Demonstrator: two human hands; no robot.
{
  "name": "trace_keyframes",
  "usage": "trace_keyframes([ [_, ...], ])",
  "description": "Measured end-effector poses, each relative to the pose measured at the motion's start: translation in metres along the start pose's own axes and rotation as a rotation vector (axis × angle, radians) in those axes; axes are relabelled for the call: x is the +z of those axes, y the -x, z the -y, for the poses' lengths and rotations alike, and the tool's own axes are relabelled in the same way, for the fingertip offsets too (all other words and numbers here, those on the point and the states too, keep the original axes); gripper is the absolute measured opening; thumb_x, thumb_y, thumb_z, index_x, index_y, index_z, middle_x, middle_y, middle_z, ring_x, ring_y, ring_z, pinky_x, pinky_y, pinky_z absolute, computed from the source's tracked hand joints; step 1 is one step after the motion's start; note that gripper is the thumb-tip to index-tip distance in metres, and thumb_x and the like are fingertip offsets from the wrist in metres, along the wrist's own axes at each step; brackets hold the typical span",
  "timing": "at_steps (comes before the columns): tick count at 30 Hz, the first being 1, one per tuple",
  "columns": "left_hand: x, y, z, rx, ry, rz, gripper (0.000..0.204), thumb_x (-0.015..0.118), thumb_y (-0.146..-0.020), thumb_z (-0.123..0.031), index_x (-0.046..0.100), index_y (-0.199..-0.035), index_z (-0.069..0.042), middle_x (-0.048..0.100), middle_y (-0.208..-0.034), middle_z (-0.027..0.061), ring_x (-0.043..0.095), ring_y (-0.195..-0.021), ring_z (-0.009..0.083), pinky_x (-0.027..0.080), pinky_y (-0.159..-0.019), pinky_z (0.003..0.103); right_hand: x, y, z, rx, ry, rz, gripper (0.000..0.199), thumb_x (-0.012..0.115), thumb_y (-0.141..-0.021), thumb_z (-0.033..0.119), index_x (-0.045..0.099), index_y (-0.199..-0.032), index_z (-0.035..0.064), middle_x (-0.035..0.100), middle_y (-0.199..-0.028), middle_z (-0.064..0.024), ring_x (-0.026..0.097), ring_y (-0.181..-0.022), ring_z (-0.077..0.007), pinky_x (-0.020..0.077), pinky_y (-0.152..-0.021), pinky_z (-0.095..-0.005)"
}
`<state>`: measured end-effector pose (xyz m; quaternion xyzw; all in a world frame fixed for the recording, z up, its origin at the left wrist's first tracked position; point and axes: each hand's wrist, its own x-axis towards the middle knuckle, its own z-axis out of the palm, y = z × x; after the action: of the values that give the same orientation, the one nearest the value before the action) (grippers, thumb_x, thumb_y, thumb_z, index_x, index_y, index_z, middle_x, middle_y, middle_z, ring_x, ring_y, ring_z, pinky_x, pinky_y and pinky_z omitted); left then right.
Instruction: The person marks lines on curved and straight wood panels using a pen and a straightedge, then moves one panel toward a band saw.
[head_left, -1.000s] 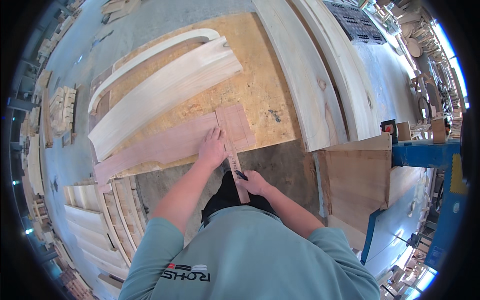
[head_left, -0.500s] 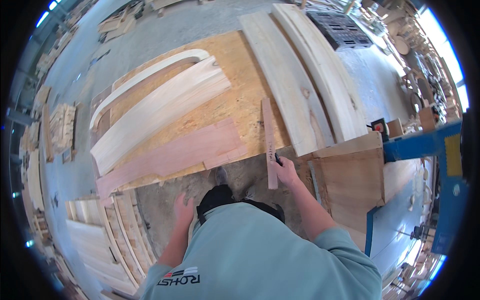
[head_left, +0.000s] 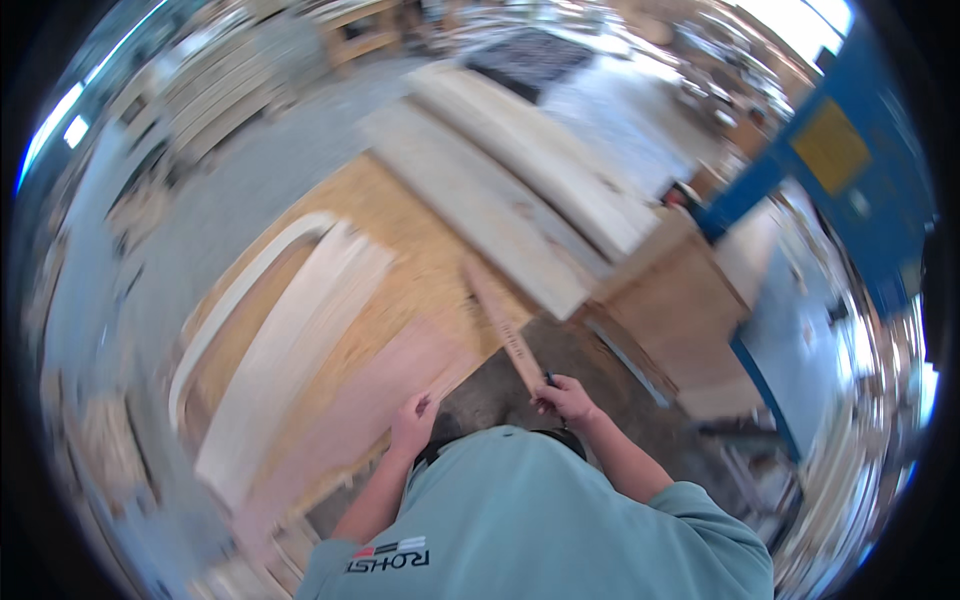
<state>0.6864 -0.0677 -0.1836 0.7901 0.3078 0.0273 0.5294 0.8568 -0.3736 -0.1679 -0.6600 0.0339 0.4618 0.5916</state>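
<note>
Left hand raised, fingers loosely curled, right hand closed in a grip, forearm bent

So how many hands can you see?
2. The left hand rests on the pinkish board, low in the middle. The right hand is just beside it, gripping a wooden ruler and a dark pen. No others show.

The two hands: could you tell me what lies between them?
In the head view, only grey floor shows between left hand and right hand, which holds the wooden ruler.
</note>
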Motion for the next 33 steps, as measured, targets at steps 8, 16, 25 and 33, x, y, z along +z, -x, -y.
trace_keyframes([
  [8, 0.069, -0.013, 0.021, 0.148, -0.083, 0.623, 0.039, 0.071, -0.092, -0.022, 0.067, -0.120, 0.005, 0.074, -0.099, 0.0160, 0.071, -0.093, 0.0210, 0.056, -0.086, 0.035, -0.011, 0.151, -0.073, -0.116, -0.396, -0.321, 0.017, 0.066, -0.098, 0.023, 0.068, -0.100, 0.0059, 0.074, -0.087, -0.0024, 0.062, -0.067, -0.0053, 0.0437, -0.055, -0.0209],
  [16, 0.160, -0.012, 0.034, 0.459, -0.513, 0.964, 0.033, 0.072, -0.086, -0.025, 0.074, -0.106, 0.001, 0.074, -0.090, 0.0165, 0.071, -0.082, 0.0209, 0.056, -0.080, 0.035, 0.014, 0.327, -0.294, -0.081, -1.142, -0.985, 0.017, 0.070, -0.092, 0.021, 0.065, -0.089, 0.0046, 0.064, -0.069, -0.0047, 0.052, -0.050, -0.0094, 0.0369, -0.043, -0.0252],
  [25, 0.422, 0.132, -0.048, 0.647, -0.864, 1.285, 0.028, 0.066, -0.084, -0.029, 0.072, -0.080, -0.002, 0.069, -0.081, 0.0214, 0.070, -0.077, 0.0319, 0.052, -0.072, 0.046, 0.012, 0.435, -0.475, 0.238, -1.450, -1.805, 0.022, 0.073, -0.085, 0.025, 0.070, -0.079, 0.0042, 0.061, -0.063, -0.0033, 0.048, -0.045, -0.0106, 0.0313, -0.038, -0.0305],
  [33, 0.648, 0.380, -0.148, 0.996, -0.839, 1.679, 0.029, 0.065, -0.084, -0.030, 0.071, -0.079, -0.002, 0.068, -0.080, 0.0217, 0.069, -0.077, 0.0335, 0.052, -0.072, 0.047, -0.071, 0.511, -0.521, -0.357, -1.741, -2.079, 0.025, 0.069, -0.095, 0.028, 0.067, -0.093, 0.0034, 0.063, -0.074, -0.0023, 0.050, -0.055, -0.0071, 0.0356, -0.043, -0.0239],
])
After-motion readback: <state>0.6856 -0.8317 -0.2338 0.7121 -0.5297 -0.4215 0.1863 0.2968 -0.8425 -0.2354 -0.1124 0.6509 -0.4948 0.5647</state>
